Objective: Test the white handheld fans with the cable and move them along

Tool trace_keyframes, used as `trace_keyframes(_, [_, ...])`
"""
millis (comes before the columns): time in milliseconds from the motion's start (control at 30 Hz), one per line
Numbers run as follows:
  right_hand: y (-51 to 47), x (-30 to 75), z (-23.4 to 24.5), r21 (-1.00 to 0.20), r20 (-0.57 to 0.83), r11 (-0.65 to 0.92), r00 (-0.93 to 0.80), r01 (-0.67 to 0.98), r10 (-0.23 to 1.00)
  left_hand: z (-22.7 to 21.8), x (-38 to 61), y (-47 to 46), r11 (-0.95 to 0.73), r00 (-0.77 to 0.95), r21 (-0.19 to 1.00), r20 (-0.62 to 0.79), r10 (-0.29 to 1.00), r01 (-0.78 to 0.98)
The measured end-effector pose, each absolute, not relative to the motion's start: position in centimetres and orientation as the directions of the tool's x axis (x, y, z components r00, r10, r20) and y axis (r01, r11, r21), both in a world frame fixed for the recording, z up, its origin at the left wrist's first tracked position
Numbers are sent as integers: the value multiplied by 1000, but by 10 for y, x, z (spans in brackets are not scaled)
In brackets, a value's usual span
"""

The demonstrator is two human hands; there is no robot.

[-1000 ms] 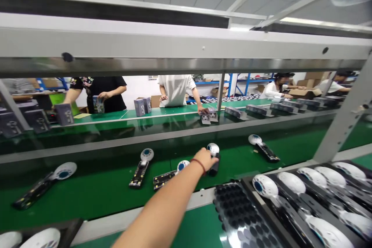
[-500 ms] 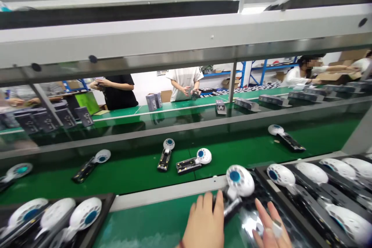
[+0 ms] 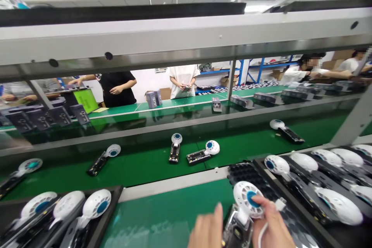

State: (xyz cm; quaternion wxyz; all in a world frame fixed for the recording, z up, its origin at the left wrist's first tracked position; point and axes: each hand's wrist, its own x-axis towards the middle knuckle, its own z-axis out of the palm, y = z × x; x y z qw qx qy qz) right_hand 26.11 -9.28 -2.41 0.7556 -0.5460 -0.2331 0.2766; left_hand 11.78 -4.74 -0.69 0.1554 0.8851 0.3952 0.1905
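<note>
Held unit: white round-headed device with a blue centre disc, glossy plastic, on a handle with bare circuitry showing; lower centre-right of the frame, above the near green tabletop.
Right hand: grip closed around the head of the device, fingertips over the blue disc; a thin white cable runs beside the wrist.
Left hand: bottom centre, fingers extended, loosely open, just beside the handle; whether it touches cannot be told.
Dotted sheet: black mat with rows of small round bumps, just behind the held unit.
Right tray: black, lower right; at least six white round heads lying in rows, smooth and domed, some blurred.
Left tray: black, lower left; three white heads with blue centres.
Conveyor belt: dark green, matte, across the middle of the frame; five units on it, each a white head on a bare black board handle, well apart except two near each other at centre.
Far belt: green, beyond a metal rail; grey boxes stand and lie along it.
Frame: grey metal beam across the upper half, with slanted uprights.
Room: white panelled ceiling, blue shelving at upper right, other people standing or seated behind the far belt.
</note>
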Motion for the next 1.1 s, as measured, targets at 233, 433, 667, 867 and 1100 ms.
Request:
trace_keyframes(233, [-104,267,-16,-870,-45,349,760,-349,648,26,192,138,-535,602,384,-70,795,752])
trace_keyframes(433, [-95,241,9,-757,15,523,789,-392,614,5,208,155,-475,602,416,-260,755,776])
trace_keyframes(667, [-100,232,16,-807,55,465,739,-363,671,28,116,49,-274,544,742,-144,827,612])
trace_keyframes(867, [-101,214,1,-877,60,359,669,-319,741,42,32,-31,51,542,988,-122,832,144])
trace_keyframes(1100, [-92,208,-25,-898,-54,220,591,-382,805,35,-5,-63,138,383,990,-141,913,37])
